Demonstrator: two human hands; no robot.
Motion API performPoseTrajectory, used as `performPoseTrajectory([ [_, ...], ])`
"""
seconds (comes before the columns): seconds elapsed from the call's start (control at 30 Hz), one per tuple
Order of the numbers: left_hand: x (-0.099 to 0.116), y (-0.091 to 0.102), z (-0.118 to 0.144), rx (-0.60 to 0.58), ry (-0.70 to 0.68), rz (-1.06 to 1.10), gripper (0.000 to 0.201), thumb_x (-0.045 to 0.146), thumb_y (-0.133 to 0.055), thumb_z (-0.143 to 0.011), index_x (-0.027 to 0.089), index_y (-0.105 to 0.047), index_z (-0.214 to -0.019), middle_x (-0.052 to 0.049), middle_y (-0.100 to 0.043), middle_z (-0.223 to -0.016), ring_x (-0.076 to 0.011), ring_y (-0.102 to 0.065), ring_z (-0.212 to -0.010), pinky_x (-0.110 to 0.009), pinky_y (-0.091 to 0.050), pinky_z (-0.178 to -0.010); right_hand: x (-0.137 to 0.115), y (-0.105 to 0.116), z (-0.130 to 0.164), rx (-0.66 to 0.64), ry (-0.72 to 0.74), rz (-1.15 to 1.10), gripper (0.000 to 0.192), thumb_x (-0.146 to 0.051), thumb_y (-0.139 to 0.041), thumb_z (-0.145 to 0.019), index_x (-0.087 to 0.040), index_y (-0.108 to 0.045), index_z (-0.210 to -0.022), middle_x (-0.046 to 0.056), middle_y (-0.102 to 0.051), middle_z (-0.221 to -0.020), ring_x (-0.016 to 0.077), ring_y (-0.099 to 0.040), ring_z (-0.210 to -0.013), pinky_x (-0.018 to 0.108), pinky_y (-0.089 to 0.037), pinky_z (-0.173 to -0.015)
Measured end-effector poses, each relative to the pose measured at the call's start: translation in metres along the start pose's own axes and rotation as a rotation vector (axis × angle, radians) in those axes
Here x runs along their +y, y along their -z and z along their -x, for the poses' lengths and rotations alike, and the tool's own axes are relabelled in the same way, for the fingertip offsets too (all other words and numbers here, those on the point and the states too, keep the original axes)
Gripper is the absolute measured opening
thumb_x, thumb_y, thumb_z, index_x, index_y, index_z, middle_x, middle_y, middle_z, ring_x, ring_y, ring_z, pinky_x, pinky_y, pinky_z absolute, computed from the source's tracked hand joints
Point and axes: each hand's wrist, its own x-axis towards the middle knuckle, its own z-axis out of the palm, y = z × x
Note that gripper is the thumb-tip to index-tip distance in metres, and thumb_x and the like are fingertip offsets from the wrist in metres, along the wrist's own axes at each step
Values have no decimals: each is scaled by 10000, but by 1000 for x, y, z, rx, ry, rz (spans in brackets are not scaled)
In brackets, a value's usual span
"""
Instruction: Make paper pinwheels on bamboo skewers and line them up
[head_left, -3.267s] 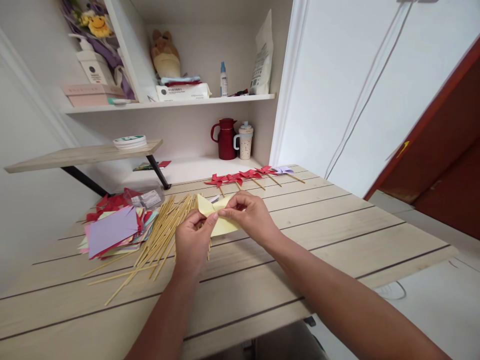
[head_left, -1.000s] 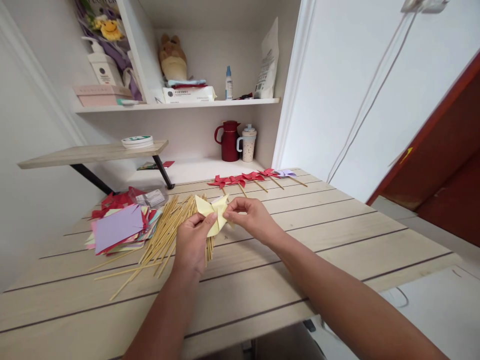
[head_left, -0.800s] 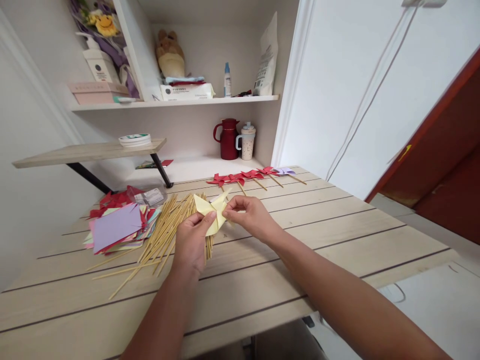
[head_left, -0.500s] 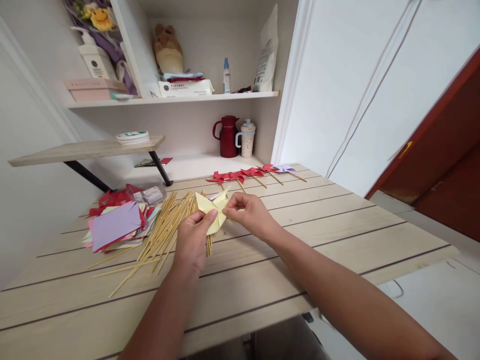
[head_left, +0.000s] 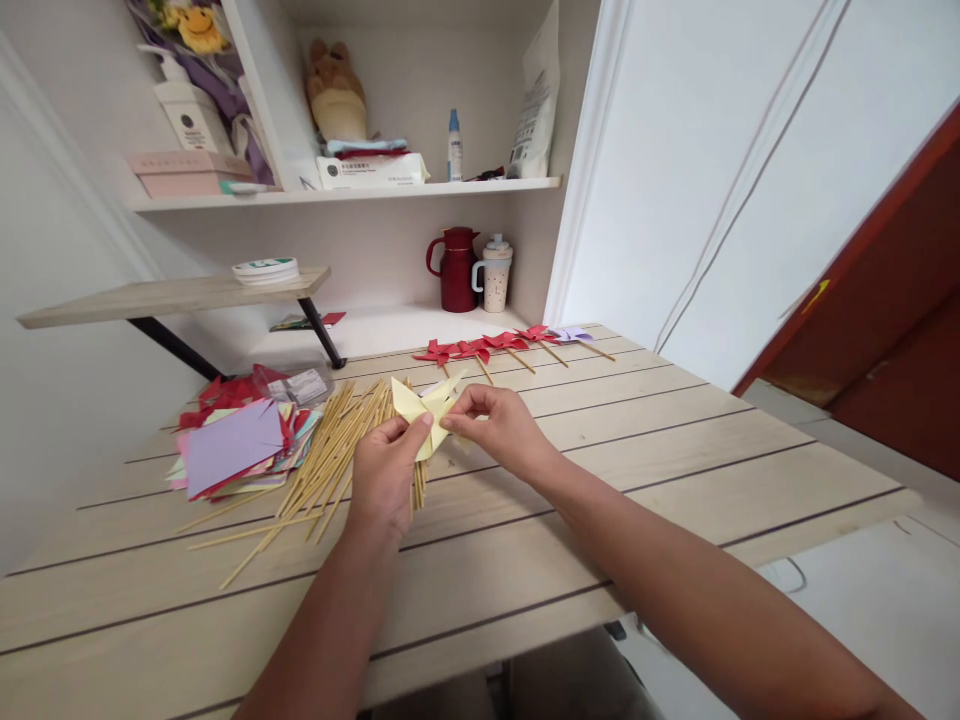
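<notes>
Folding the yellow paper [head_left: 424, 412] into a pinwheel head: left hand [head_left: 384, 475] pinches its near corner, right hand [head_left: 501, 427] grips its centre flaps, above the tabletop [head_left: 675, 450]. Next probably calls for a skewer [head_left: 330, 465] (plenty beside).

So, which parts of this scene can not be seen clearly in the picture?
- Head view: the centre of the yellow paper is covered by the left hand and right hand.
- Head view: part of the wooden sticks lies behind the left hand.
- Head view: the print on the white box on the shelf is too small to read.
- Head view: the paper stack shows only its top sheets.
</notes>
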Motion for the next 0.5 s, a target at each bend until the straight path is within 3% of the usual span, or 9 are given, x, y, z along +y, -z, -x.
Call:
performPoseTrajectory([
  [0.17, 2, -1, 1, 13, -14, 16, 422, 363, -896, -574, 114, -784, -895, -75, -759, -782, -193, -695, -750, -320, -527, -773, -1, 2, -2, 64, -28, -242, 268, -405, -750, -775, -206, -576, -817, 8, -667, -790, 158, -594, -736, 311, -456, -718],
  [0.27, 2, 0, 0, 30, -31, 20, 433, 362, -902, -560, 113, -784, -895, -75, -756, -784, -198, -693, -763, -323, -525, -783, -2, 8, -3, 84, -163, -315, 358, -446, -785, -758, -220, -594, -960, 30, -705, -892, 188, -636, -865, 334, -464, -789],
  [0.4, 1, 1, 0, 22, -88, -52, 362, 383, -881, -596, 129, -778, -833, -61, -749, -769, -181, -668, -727, -305, -512, -745, -1, 15, -4, -74, -419, -353, 585, -404, -874, -653, -250, -631, -1162, 56, -717, -1060, 223, -638, -992, 346, -460, -796],
  [0.5, -1, 3, 1, -16, -129, -120, 311, 387, -863, -626, 148, -775, -804, -49, -740, -756, -182, -659, -734, -296, -501, -737, 0, 15, -4, -210, -432, -382, 414, -379, -882, -622, -200, -718, -957, 56, -733, -982, 197, -622, -891, 330, -437, -774],
])
